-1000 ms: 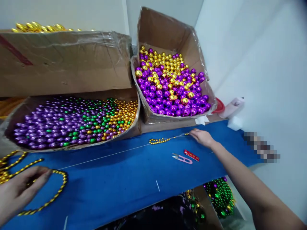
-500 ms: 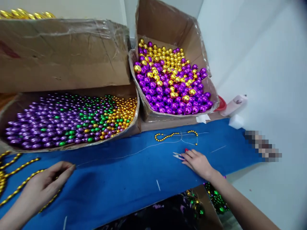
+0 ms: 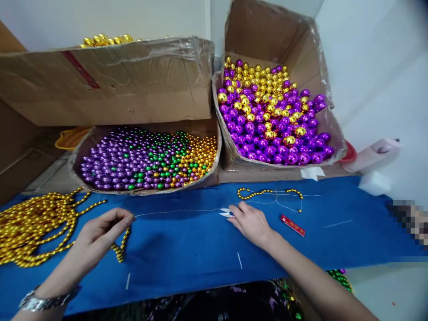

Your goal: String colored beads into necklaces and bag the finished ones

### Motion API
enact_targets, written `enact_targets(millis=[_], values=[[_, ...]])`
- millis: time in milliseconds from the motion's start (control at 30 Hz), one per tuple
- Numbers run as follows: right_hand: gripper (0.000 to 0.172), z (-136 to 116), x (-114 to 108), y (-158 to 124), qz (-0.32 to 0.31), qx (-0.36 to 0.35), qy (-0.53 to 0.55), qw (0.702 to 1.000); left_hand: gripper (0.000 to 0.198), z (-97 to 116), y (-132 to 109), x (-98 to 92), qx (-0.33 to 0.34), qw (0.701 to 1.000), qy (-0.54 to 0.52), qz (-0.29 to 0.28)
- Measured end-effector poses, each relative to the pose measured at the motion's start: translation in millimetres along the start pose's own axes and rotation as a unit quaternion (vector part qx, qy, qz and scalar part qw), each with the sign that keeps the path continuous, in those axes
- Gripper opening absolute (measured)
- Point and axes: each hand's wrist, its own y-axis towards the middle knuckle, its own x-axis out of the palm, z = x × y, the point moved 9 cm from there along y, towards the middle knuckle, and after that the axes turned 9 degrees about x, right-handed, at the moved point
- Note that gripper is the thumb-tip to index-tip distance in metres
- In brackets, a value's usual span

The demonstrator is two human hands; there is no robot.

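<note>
My left hand [image 3: 100, 232] pinches the thread [image 3: 177, 211] beside the gold bead strand [image 3: 120, 247]; my right hand [image 3: 250, 223] grips the thread snips [image 3: 226, 212], tips against that thread on the blue bench [image 3: 187, 254].

The cloth [image 3: 187, 249] I worked on was a plain deep blue. The thread [image 3: 174, 211] across it was white. The bead strands [image 3: 33, 227] heaped on it were shiny gold, and so was the short strand [image 3: 254, 193]. My snips [image 3: 226, 212] showed white tips. The small bar [image 3: 292, 225] was red with gold marks.

The low box [image 3: 214, 174] and the tall box [image 3: 267, 31] were plain brown cardboard. The small beads [image 3: 133, 160] were mixed purple, green and gold; the big beads [image 3: 270, 120] were brighter purple dotted with gold. My watch [image 3: 36, 302] was silver, the foam block [image 3: 374, 183] white, the basket [image 3: 72, 138] yellow.
</note>
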Motion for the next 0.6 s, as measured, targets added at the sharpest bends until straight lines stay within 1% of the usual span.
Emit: enact_targets(millis=[167, 233, 300, 367, 467, 533, 600], values=[[0.028, -14.8, 19.3, 22.1, -0.018, -0.001, -0.041, 0.999, 0.032, -4.0, -1.6, -1.2, 0.002, 1.000, -0.012, -0.003], [0.025, -14.9, 23.8, 26.3, -0.026, 0.002, -0.042, 0.999, 0.031, -7.6, -1.4, -3.7, 0.004, 1.000, -0.016, 0.005], [0.026, -7.1, 23.3, 27.4, -0.029, 0.016, -0.036, 0.999, 0.030, -10.2, -0.5, -7.6, 0.009, 1.000, -0.018, 0.019], [0.030, 11.7, 17.5, 25.9, -0.025, 0.047, -0.027, 0.998, 0.029, -11.3, 1.1, -11.6, 0.010, 0.999, -0.022, 0.039], [0.036, 56.1, 3.8, 19.7, -0.014, 0.111, -0.013, 0.994, 0.029, -10.4, 6.5, -11.4, 0.010, 0.997, -0.023, 0.072], [0.037, 84.8, -2.3, 14.5, -0.017, 0.139, -0.002, 0.990, 0.029, -8.4, 13.6, -1.6, 0.022, 0.997, -0.004, 0.076], [0.036, 103.8, -1.8, 10.3, -0.036, 0.144, 0.011, 0.989, 0.028, -3.9, 24.0, 18.6, 0.062, 0.996, 0.043, 0.056]])
